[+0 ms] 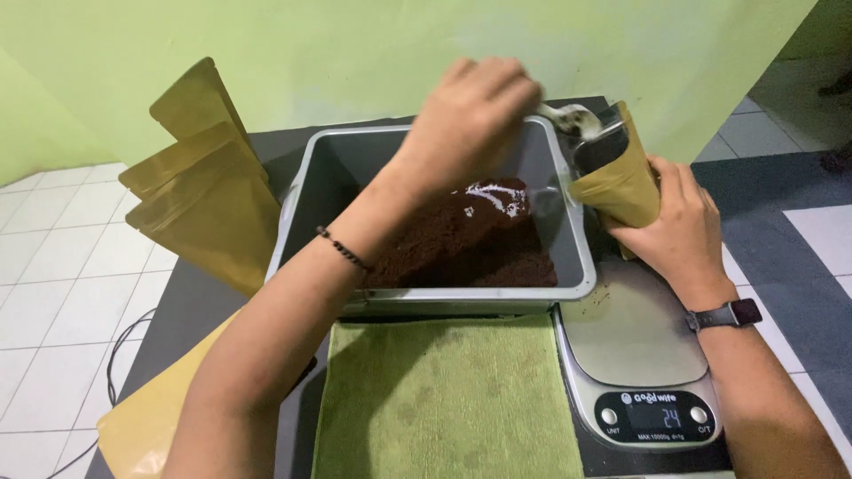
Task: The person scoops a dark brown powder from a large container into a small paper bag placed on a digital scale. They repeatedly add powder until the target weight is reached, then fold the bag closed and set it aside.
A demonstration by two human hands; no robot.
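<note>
A person's two bare arms reach in from the near edge, seen from above. The left hand [470,111] crosses over to the right, fingers curled tight around the handle of a metal spoon [572,118], whose bowl sits at the open mouth of a gold pouch [617,173]. The right hand [679,226] wraps around the lower part of that pouch, holding it tilted just above a silver kitchen scale [635,346] at the near right. A dark watch [732,313] is on the right wrist and a beaded bracelet [342,248] on the left.

Below the left arm, in the middle of a dark table [191,310], stands a grey tub [577,266] holding a heap of dark brown powder [470,244]. A green cloth [444,399] lies in front of the tub. To the left, several more gold pouches [204,186] stand against a light green wall [337,53], and one lies flat at the near left corner. White tiled floor shows at far left.
</note>
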